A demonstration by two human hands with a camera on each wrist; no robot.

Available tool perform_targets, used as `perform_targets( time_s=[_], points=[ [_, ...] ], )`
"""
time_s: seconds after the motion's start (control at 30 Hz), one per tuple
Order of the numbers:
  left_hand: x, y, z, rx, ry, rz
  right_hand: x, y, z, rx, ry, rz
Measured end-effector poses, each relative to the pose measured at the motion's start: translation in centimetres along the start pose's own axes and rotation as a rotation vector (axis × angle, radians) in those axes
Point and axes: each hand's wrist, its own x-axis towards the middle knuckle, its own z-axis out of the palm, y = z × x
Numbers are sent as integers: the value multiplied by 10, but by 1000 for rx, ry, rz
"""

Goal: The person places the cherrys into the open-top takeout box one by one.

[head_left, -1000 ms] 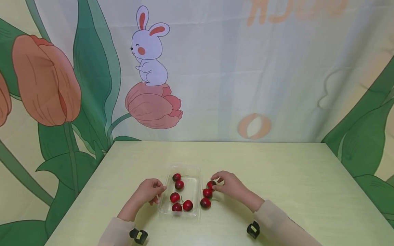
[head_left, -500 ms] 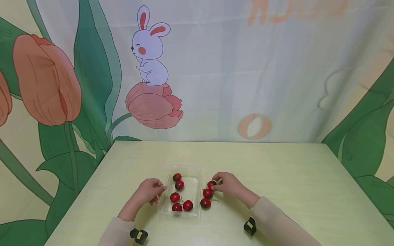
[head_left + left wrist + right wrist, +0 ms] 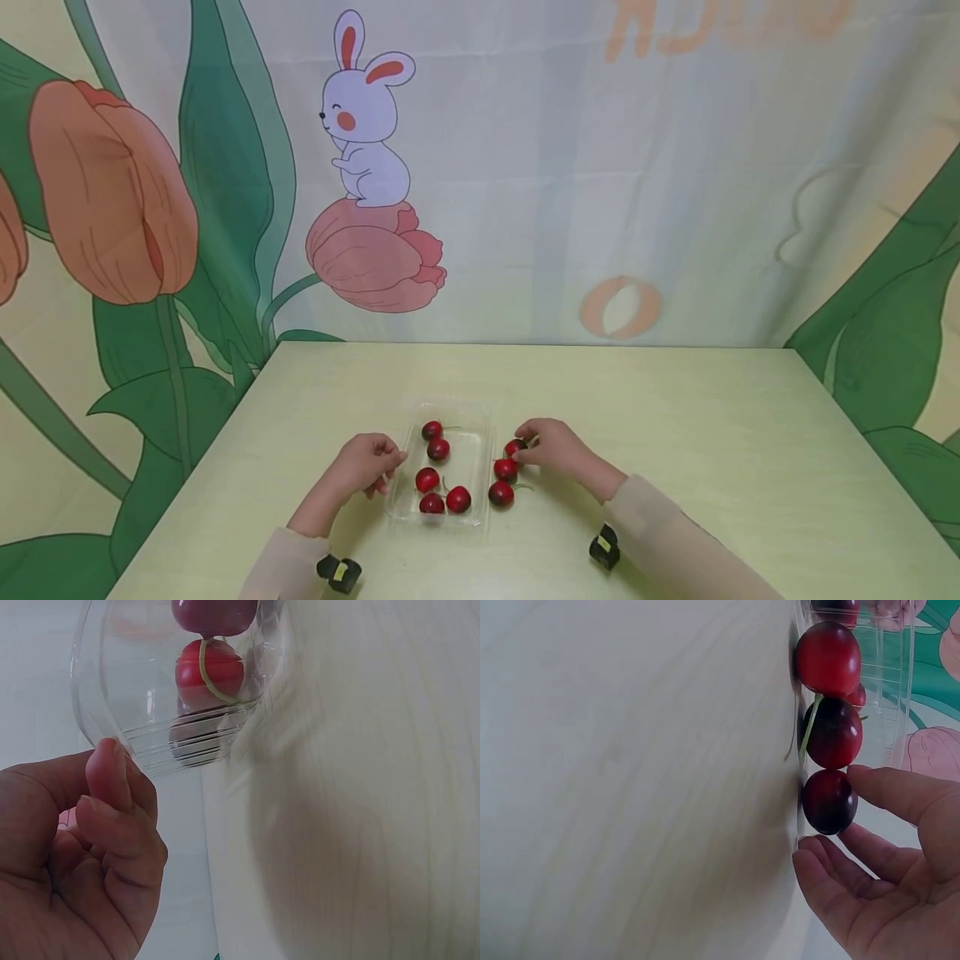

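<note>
A clear plastic container (image 3: 471,442) stands on the table with several dark red cherries (image 3: 438,450) inside. My left hand (image 3: 365,463) holds its left rim between thumb and index finger; in the left wrist view the other fingers (image 3: 124,847) are curled in. Along the container's right side, three more cherries lie in a row on the table. My right hand (image 3: 558,448) has thumb and fingers around the farthest cherry (image 3: 829,801), the thumb touching it. Beside that are the middle cherry (image 3: 832,733) and the nearest cherry (image 3: 501,494), which has a green stem.
The pale wood-grain table (image 3: 675,417) stretches out on both sides of the container. Behind its far edge hangs a cloth backdrop (image 3: 510,167) printed with a rabbit, tulips and leaves. Each wrist wears a small black camera, such as the right one (image 3: 604,547).
My right wrist and forearm have shifted slightly left, while the fingers stay around the same cherry. The left hand, the container and the cherries have kept their places.
</note>
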Motion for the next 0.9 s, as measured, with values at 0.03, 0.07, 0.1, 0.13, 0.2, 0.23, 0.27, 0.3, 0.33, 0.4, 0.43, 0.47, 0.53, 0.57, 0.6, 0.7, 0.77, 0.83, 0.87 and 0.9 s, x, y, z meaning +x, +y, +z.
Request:
perform_targets(
  time_s=[0.03,0.07,0.1,0.13,0.2,0.23,0.27,0.3,0.33,0.4,0.43,0.47,0.53,0.57,0.6,0.7,0.77,0.83,0.87,0.9],
  points=[
    [0,0,0,1,1,0,1,0,0,-4,-2,-4],
    [0,0,0,2,1,0,1,0,0,-6,-4,-9],
    [0,0,0,3,2,0,2,1,0,-9,-5,-12],
    [0,0,0,5,1,1,2,1,0,-11,-7,-16],
    [0,0,-1,7,1,2,2,1,1,-14,-9,-20],
    [0,-1,-1,8,2,2,2,1,1,-18,-9,-23],
    [0,-1,-1,9,1,4,2,0,1,-16,-9,-23],
    [0,-1,-1,10,1,8,2,0,1,-17,-9,-23],
    [1,-1,-1,11,2,10,2,0,1,-17,-9,-25],
    [1,-1,0,11,3,15,2,0,1,-16,-6,-26],
    [1,-2,0,9,4,17,2,0,1,-15,-6,-26],
    [2,-2,0,9,4,19,2,0,1,-15,-4,-25],
    [2,-2,0,5,6,16,1,-1,1,-20,1,-23],
    [2,-3,0,4,7,16,1,-1,1,-23,5,-23],
    [2,-3,0,1,7,16,1,-1,1,-26,8,-24],
    [3,-4,1,1,9,15,1,0,0,-31,18,-25],
    [3,-4,1,3,10,16,1,0,0,-31,25,-28],
    [3,-4,1,4,11,13,1,1,-1,-31,32,-31],
    [4,-4,1,5,12,11,1,1,-1,-31,35,-34],
    [4,-4,1,6,12,14,2,1,-2,-32,38,-37]
  ],
)
